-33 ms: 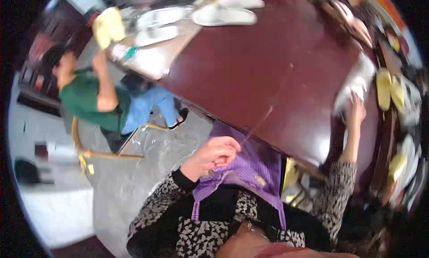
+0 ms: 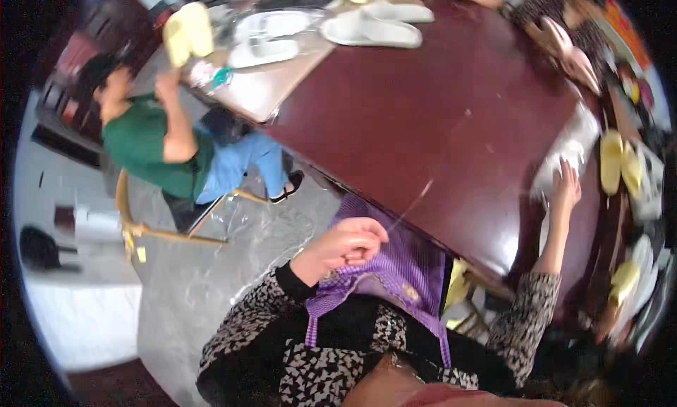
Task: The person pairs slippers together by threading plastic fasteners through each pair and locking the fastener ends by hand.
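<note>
The left hand point(image 2: 349, 246), clenched, pinches a thin thread point(image 2: 412, 204) over the purple apron point(image 2: 409, 266), just below the table edge point(image 2: 395, 188). Farther off, the right hand point(image 2: 566, 188) presses flat on a white slipper point(image 2: 564, 156) at the table's right rim; broad bare tabletop lies between. Nothing has shifted since before.

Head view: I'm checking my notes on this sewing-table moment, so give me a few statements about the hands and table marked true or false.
1. The left hand is pinched shut near a thin thread that runs up over the table. True.
2. The right hand rests on a green slipper. False: it touches a white slipper at the edge of the dark red table.
3. A purple checked apron lies below the left hand. True.
4. The yellow slippers lie left of the right hand. False: they lie to its right.
5. A seated person in a green top is at the left. True.
</note>
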`<state>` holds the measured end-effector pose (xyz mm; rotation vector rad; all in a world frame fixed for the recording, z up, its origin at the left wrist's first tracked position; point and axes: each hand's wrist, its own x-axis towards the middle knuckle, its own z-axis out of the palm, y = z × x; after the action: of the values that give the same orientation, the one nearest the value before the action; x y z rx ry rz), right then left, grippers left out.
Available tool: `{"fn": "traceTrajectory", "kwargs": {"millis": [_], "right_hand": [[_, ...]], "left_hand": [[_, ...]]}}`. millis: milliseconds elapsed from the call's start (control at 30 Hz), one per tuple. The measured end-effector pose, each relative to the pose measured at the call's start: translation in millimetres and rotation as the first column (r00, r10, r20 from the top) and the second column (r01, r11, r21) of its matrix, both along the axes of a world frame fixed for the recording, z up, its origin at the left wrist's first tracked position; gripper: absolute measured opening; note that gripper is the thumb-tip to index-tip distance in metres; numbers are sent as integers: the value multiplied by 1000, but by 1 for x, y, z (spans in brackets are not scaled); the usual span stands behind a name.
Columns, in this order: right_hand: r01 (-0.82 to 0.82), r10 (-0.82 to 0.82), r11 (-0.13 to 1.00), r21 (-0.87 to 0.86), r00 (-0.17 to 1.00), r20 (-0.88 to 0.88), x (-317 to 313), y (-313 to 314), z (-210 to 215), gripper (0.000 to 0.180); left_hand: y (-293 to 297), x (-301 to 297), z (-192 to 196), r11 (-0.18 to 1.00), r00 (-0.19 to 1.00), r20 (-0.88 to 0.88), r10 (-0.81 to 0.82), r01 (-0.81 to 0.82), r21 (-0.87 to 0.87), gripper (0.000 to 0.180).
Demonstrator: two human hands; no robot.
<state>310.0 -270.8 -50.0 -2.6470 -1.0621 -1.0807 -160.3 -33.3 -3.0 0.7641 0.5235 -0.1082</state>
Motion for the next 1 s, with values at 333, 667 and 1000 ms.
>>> {"fn": "traceTrajectory", "kwargs": {"millis": [333,667,1000], "right_hand": [[-786,803,546,289,393,-447,-236,119,116,36],[-741,833,498,451,263,-487,-208,140,64,25],[125,886,464,877,-88,-456,-188,140,51,18]], "left_hand": [[-9,36,10,997,974,221,42,-25,-79,12],[14,39,13,964,974,222,34,-91,251,27],[35,75,190,711,358,871,-337,-510,484,81]]}}
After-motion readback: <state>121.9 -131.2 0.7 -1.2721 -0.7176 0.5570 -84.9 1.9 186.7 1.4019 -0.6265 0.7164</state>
